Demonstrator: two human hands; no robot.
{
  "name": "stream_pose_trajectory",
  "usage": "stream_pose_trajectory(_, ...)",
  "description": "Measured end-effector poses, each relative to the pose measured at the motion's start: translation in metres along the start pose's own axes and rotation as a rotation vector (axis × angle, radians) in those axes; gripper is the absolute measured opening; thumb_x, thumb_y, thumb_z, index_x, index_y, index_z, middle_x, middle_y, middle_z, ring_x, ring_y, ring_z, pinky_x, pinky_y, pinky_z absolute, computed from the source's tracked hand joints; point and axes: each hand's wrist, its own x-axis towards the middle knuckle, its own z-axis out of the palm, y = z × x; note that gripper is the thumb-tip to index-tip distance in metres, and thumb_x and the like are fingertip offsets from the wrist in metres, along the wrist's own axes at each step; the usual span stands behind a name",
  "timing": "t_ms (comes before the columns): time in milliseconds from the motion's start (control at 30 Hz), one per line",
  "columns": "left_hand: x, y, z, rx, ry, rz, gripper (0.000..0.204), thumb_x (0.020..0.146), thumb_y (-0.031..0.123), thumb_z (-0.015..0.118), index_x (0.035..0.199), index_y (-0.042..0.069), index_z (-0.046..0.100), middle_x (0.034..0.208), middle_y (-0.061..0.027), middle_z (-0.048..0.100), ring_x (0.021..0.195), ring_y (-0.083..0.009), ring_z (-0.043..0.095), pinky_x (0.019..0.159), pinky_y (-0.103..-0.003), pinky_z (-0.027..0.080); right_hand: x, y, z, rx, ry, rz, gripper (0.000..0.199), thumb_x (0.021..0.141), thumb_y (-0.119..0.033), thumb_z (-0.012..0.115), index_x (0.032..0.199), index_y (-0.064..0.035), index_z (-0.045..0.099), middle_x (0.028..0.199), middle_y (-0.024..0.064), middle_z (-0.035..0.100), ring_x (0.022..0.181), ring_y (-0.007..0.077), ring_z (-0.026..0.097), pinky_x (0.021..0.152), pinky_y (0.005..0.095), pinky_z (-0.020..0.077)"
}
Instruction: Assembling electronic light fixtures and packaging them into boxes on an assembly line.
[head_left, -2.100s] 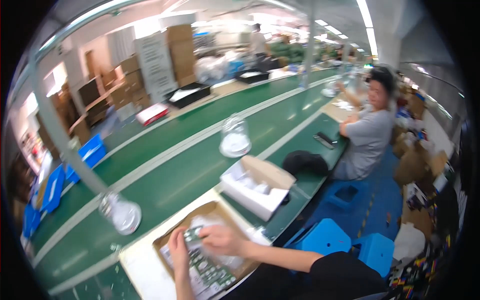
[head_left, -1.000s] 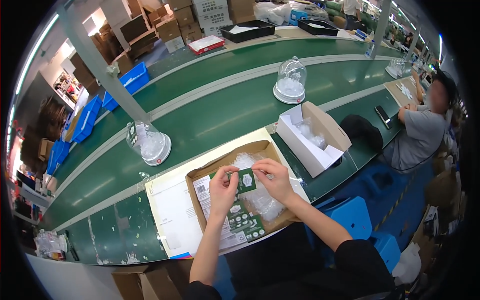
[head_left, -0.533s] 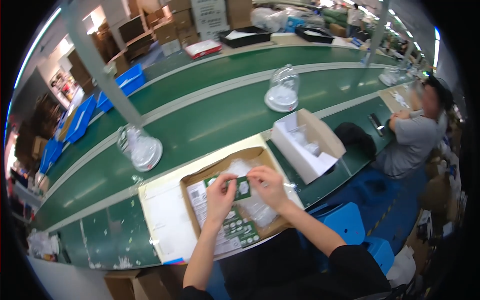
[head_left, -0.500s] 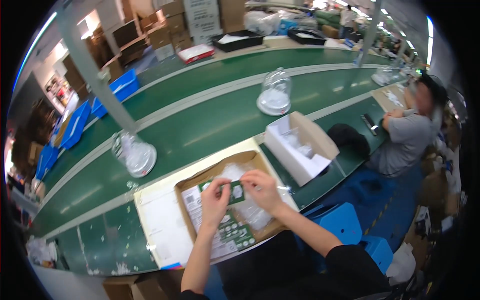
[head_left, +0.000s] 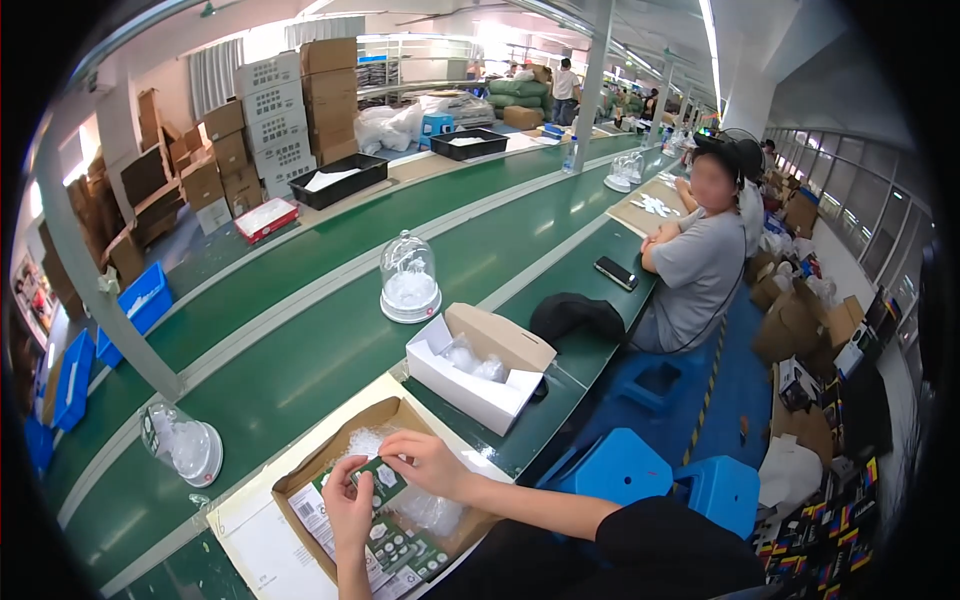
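Note:
A small green printed card (head_left: 384, 482) is held up between my two hands. My left hand (head_left: 347, 505) pinches at its left side, thumb and fingers close together. Its top edge is gripped by the fingertips of my right hand (head_left: 432, 466). Below it, a shallow cardboard tray (head_left: 292, 487) contains more green and white printed cards (head_left: 400, 545) and clear plastic wrapping (head_left: 432, 512). The tray rests on a white board (head_left: 262, 545).
Beyond the tray stands an open white box (head_left: 470, 390) with clear plastic pieces inside. Clear domes on white bases (head_left: 410, 290) stand on the green conveyor (head_left: 300, 335). A black cap (head_left: 578, 318) and a phone (head_left: 615, 272) lie near a seated person (head_left: 700, 245). Blue stools (head_left: 620, 470) are at right.
The view has swung up and to the right, so the tray and hands appear lower left and more of the room shows. Both hands keep hold of the green card above the tray.

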Motion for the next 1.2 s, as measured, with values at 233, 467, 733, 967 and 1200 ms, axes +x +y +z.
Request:
stream_pose_trajectory(233, 0.003, 0.005, -0.002, 0.000, -0.151, -0.113, 0.034, 0.085, 0.001, 0.060, 0.118, -0.007, 0.061, 0.114, -0.0140, 0.065, 0.102, -0.0191, 0.062, 0.091, -0.029, 0.047, -0.001, -0.003, 0.000, 0.003, -0.031, -0.008, 0.011, 0.085, -0.005, 0.068, 0.095, -0.0004, 0.069, 0.097, 0.0105, 0.067, 0.082, 0.0209, 0.066, 0.070, 0.0287, 0.0525)
stream_pose_trajectory(467, -0.001, -0.001, -0.001, 0.135, -0.039, -0.004, 0.024, 0.083, 0.000, 0.063, 0.106, -0.007, 0.065, 0.100, -0.0118, 0.069, 0.093, -0.0155, 0.064, 0.083, -0.026, 0.049, -0.006, -0.005, 0.004, -0.012, -0.035, -0.039, 0.011, 0.082, -0.005, 0.069, 0.093, -0.0029, 0.069, 0.098, 0.0075, 0.066, 0.074, 0.0201, 0.064, 0.058, 0.0280, 0.0515)
stream_pose_trajectory(733, 0.005, -0.019, -0.006, -0.103, -0.074, -0.146, 0.027, 0.096, 0.014, 0.054, 0.114, -0.005, 0.062, 0.107, -0.0110, 0.066, 0.095, -0.0157, 0.062, 0.085, -0.027, 0.049, -0.001, -0.009, 0.001, 0.029, -0.026, -0.040, 0.011, 0.082, -0.004, 0.069, 0.093, -0.0025, 0.068, 0.093, 0.0074, 0.064, 0.077, 0.0205, 0.063, 0.060, 0.0288, 0.0510)
stream_pose_trajectory(967, 0.006, -0.010, 0.000, -0.804, -0.178, -0.512, 0.041, 0.101, 0.028, 0.039, 0.118, -0.003, 0.060, 0.120, -0.0125, 0.062, 0.114, -0.0240, 0.058, 0.099, -0.040, 0.045, 0.000, -0.005, -0.004, 0.025, 0.008, -0.082, 0.013, 0.081, -0.005, 0.070, 0.094, -0.0038, 0.070, 0.093, 0.0074, 0.063, 0.080, 0.0220, 0.062, 0.066, 0.0310, 0.0501)
stream_pose_trajectory(1200, 0.003, -0.015, 0.002, -0.546, -0.070, -0.372, 0.028, 0.085, -0.008, 0.058, 0.113, -0.006, 0.058, 0.098, -0.0136, 0.068, 0.083, -0.0181, 0.068, 0.071, -0.027, 0.057, 0.000, -0.009, -0.003, 0.010, 0.007, -0.149, 0.010, 0.084, -0.008, 0.069, 0.092, -0.0036, 0.070, 0.091, 0.0074, 0.063, 0.076, 0.0210, 0.061, 0.063, 0.0295, 0.0504)
